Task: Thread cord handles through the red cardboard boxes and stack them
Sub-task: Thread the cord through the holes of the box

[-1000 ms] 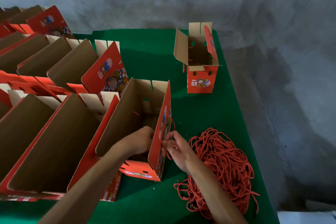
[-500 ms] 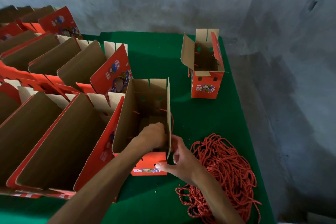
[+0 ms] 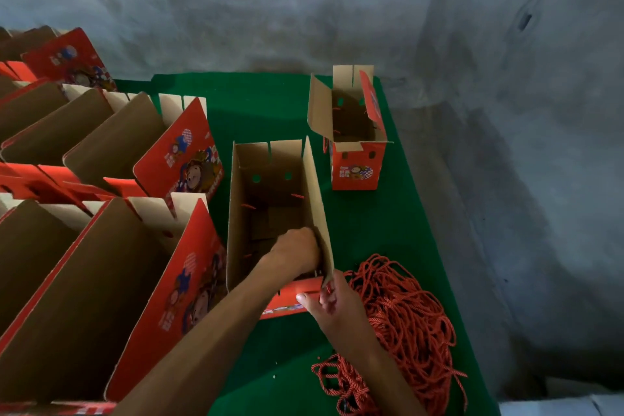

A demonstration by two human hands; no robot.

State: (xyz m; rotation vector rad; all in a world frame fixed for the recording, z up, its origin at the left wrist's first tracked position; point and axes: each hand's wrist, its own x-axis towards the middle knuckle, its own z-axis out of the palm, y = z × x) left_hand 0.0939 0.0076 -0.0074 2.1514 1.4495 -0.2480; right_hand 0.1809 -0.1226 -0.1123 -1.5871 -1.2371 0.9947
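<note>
At the frame centre the open box [image 3: 270, 213] is gripped inside by the left hand [image 3: 297, 252]; its lower right corner is pinched by the right hand [image 3: 329, 300], beside the cord pile [image 3: 408, 324]

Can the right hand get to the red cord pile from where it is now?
Probably yes. The right hand is at the near right corner of the open box, and the cord pile lies just beside it on the green table, nothing between. It would have to let go of the box wall first.
</note>
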